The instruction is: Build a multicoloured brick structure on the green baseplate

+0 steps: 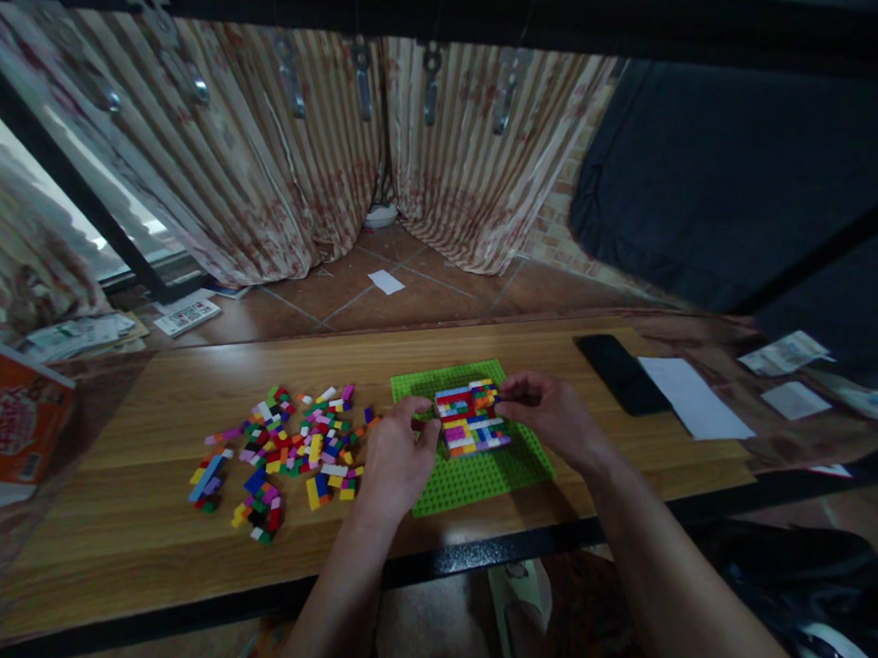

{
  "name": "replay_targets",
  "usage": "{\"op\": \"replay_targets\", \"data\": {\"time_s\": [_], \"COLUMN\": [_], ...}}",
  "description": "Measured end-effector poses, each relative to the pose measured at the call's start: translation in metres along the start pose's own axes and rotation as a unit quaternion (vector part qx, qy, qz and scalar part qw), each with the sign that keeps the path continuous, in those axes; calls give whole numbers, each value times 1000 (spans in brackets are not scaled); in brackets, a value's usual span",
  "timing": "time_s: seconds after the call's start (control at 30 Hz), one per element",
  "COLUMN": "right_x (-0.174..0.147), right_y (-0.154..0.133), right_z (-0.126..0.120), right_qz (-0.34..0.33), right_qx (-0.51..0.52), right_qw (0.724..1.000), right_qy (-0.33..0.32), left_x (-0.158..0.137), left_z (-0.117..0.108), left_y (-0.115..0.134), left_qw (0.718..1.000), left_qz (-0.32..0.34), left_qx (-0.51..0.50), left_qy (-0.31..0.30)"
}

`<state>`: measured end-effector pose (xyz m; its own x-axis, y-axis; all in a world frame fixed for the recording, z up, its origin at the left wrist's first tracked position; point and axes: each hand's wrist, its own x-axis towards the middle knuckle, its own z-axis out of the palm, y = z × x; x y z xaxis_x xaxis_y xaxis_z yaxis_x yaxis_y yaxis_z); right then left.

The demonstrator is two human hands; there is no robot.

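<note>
A rectangular build of multicoloured toy bricks (476,434) sits on a green studded baseplate (451,494). Its upper part has red walls around an opening, with rows of yellow, white, blue and purple bricks nearer me. My left hand (399,462) is at the build's left edge, thumb and forefinger bent, their tips against its side. From the right, my right hand (557,416) reaches over the baseplate with curled fingers, thumb and fingertips at the build's right edge. Any single small brick between those fingertips is too small to make out.
Loose toy bricks (316,448) lie in a spread pile on the wooden table (121,512), left of the baseplate. A black phone-like slab (623,373) and white paper (695,398) lie at the right. An orange-and-white box (16,419) stands beyond the left end.
</note>
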<state>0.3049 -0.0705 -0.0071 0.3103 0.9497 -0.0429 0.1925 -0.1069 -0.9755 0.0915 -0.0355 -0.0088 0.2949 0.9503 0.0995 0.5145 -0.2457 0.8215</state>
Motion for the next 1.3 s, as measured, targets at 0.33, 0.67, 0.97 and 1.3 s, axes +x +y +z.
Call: {"op": "replay_targets", "data": {"time_s": [0.33,0.67,0.97,1.3], "right_x": [0,0,-2,3], "right_y": [-6,-5,-4,-3], "right_z": [0,1,2,-9], "right_qz": [44,73,71,84], "right_qx": [66,84,76,84], "right_qw": [996,993,994,993], "right_qy": [-29,-35,-32,6], "left_x": [-2,-2,-2,0], "left_z": [6,13,13,11], "left_y": [1,0,-2,0], "left_qw": [999,998,996,993], "left_qz": [25,-16,-26,-54], "left_qx": [-43,-64,-78,-82], "left_qy": [-21,-26,-37,-67]}}
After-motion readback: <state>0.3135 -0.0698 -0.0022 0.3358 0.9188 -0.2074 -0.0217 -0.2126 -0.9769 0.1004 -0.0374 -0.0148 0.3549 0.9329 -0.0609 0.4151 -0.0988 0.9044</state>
